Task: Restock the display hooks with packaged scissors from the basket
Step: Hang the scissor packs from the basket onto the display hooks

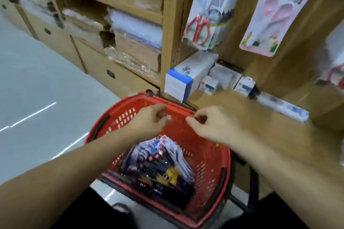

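Red slotted basket (204, 154) holds heap of packaged scissors (158, 169); red-handled scissors pack (202, 24) hangs higher up, tilted

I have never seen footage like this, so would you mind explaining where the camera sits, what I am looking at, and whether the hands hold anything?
There is no machine here: a person works with bare hands. The single picture comes from a camera worn on the head, looking forward and down, so both arms reach in from the bottom edge. The left hand and the right hand hover above a red basket with their fingers curled. The blur hides whether they pinch anything. In the basket lies a pile of packaged scissors. On the wooden display above hang a pack of red-handled scissors and a pink pack, with small boxes beneath them.
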Demonstrator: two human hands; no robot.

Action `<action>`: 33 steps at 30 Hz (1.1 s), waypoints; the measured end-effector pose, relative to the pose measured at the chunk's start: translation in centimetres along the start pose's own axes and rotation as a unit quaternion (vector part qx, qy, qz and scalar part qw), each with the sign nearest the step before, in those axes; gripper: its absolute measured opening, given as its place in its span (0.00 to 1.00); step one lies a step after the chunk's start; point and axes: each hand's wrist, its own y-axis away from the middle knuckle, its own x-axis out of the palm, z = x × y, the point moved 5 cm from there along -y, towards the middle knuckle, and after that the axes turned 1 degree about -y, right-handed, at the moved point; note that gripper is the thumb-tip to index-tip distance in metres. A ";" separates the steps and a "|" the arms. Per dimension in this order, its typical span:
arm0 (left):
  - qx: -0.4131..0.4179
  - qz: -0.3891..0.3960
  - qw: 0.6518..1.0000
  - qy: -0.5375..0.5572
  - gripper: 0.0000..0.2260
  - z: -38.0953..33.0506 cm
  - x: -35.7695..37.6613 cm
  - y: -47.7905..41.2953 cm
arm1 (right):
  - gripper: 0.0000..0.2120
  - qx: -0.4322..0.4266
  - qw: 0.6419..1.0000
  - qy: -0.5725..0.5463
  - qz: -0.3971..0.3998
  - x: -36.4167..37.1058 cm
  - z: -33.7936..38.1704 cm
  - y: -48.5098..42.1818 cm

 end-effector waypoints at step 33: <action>-0.160 0.253 0.946 -0.126 0.18 18.1 9.4 3.5 | 0.48 0.087 0.926 -0.005 0.367 33.3 -4.2 -0.5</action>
